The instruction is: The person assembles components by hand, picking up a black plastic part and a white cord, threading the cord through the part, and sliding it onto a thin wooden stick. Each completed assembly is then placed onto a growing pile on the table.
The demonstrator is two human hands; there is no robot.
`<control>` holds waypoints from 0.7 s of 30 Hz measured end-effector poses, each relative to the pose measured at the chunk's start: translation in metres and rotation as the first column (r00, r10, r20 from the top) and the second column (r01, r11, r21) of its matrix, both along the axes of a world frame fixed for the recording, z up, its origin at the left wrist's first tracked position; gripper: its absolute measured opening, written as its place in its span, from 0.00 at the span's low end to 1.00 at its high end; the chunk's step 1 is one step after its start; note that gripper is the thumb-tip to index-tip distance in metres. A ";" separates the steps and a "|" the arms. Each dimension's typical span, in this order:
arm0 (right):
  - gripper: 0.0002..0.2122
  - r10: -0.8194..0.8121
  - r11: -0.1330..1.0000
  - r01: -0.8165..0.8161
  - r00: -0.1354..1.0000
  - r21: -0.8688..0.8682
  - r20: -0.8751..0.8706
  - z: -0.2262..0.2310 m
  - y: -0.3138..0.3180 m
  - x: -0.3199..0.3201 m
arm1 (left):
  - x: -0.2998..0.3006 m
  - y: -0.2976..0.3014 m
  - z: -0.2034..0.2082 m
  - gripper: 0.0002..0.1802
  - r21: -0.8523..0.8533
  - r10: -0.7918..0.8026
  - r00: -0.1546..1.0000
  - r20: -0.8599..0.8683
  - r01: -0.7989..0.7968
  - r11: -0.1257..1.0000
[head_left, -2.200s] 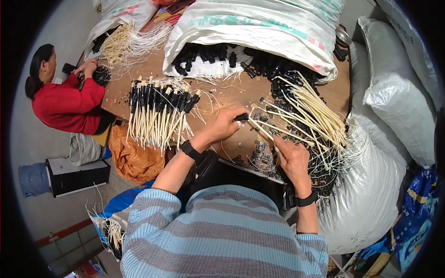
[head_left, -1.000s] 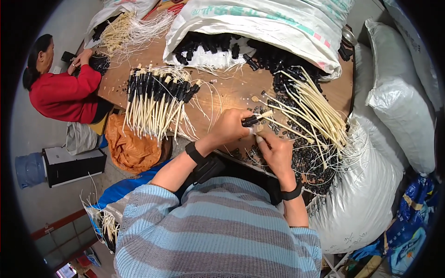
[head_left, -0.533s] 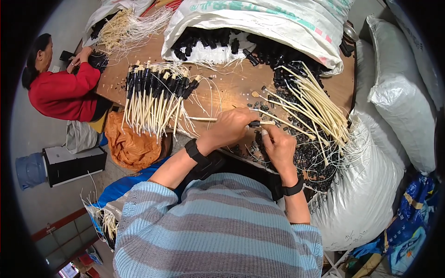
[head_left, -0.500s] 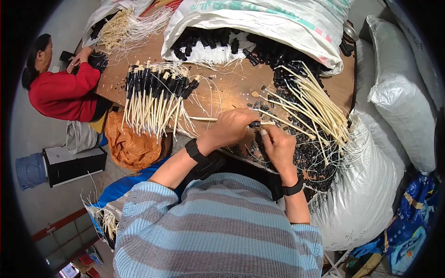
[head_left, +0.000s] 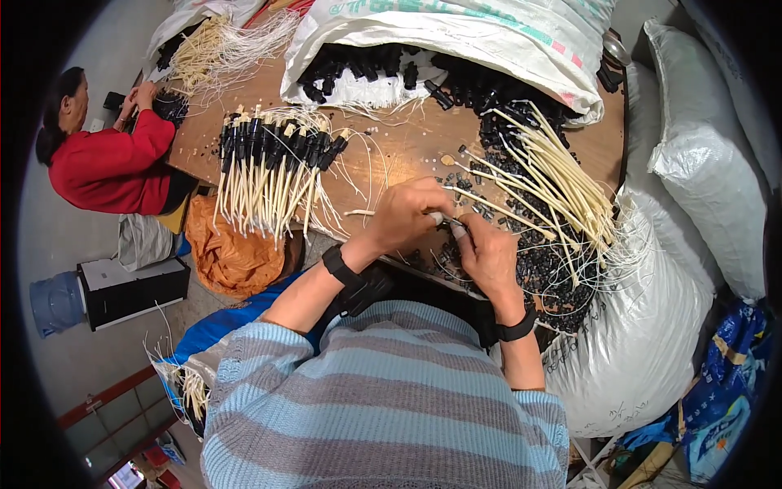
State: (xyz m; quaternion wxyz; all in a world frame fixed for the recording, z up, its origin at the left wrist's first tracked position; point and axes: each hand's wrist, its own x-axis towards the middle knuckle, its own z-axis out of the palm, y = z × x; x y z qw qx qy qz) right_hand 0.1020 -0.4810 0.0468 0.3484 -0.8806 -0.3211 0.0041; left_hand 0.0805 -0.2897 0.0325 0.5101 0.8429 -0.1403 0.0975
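Note:
My left hand [head_left: 405,213] is closed round a cream-coloured sleeved wire, whose tail [head_left: 358,213] sticks out on the left. Its fingertips almost meet those of my right hand [head_left: 491,251], which pinches at the wire's other end. Between the fingertips shows something small and pale; its kind cannot be made out. To the left lies a row of cream sleeved wires with black cylindrical fittings [head_left: 277,151] on their far ends. On the right, a bundle of cream sleeved wires [head_left: 562,183] lies over many small black parts [head_left: 533,265].
An open white woven sack [head_left: 489,33] spills black fittings [head_left: 440,95] at the back of the brown table [head_left: 407,147]. Stuffed white sacks [head_left: 627,350] crowd the right edge. At the far left a person in red [head_left: 114,167] works beside more wires [head_left: 204,57].
The black piece that showed between my hands is now out of sight, and a small pale bit shows there. Less of the wire's tail sticks out left. The co-worker's hands have shifted slightly.

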 end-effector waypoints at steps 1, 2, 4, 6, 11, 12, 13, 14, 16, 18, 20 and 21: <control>0.06 0.001 1.000 -0.001 1.000 0.000 0.000 0.000 0.000 -0.001 | -0.001 -0.001 0.001 0.15 0.000 0.001 1.000 0.000 -0.001 1.000; 0.06 0.005 0.997 -0.003 1.000 0.074 -0.027 0.000 0.001 -0.002 | -0.004 -0.004 0.004 0.12 -0.072 0.017 1.000 0.003 -0.016 0.997; 0.06 0.009 0.989 0.000 0.999 0.150 -0.054 -0.003 0.000 -0.003 | -0.006 -0.005 0.008 0.09 -0.142 0.030 1.000 0.005 -0.029 0.989; 0.07 0.089 0.956 -0.056 0.991 0.287 -0.103 -0.013 -0.003 -0.005 | -0.008 -0.002 0.012 0.09 -0.131 -0.092 0.994 0.057 0.099 0.986; 0.07 -0.057 0.963 0.135 0.949 0.234 -0.311 -0.017 -0.006 -0.009 | 0.016 0.012 -0.014 0.16 0.063 -0.045 0.998 0.033 0.043 0.997; 0.06 -0.149 0.946 0.239 0.921 0.220 -0.361 -0.019 -0.009 -0.010 | 0.026 0.016 -0.018 0.19 0.136 0.125 0.992 0.000 -0.124 0.983; 0.06 -0.144 0.946 0.236 0.921 0.223 -0.362 -0.020 -0.011 -0.010 | 0.035 0.019 -0.022 0.19 0.139 0.129 0.992 0.000 -0.128 0.982; 0.06 -0.170 0.944 0.264 0.902 0.196 -0.396 -0.020 -0.013 -0.008 | 0.047 0.022 -0.029 0.22 0.236 0.027 0.995 0.094 -0.049 0.971; 0.06 -0.211 0.929 0.313 0.887 0.198 -0.410 -0.022 -0.016 -0.008 | 0.062 0.026 -0.040 0.23 0.325 -0.092 0.990 0.105 0.053 0.944; 0.06 -0.256 0.911 0.370 0.855 0.185 -0.451 -0.023 -0.019 -0.008 | 0.062 0.032 -0.048 0.20 0.287 -0.030 0.999 0.036 0.019 0.958; 0.06 -0.302 0.870 0.459 0.784 0.180 -0.542 -0.028 -0.024 -0.006 | 0.060 0.028 -0.046 0.18 0.245 0.017 0.999 -0.040 -0.007 0.970; 0.06 -0.307 0.868 0.464 0.782 0.178 -0.543 -0.030 -0.024 -0.005 | 0.056 0.026 -0.046 0.15 0.137 0.085 0.986 -0.147 -0.065 0.988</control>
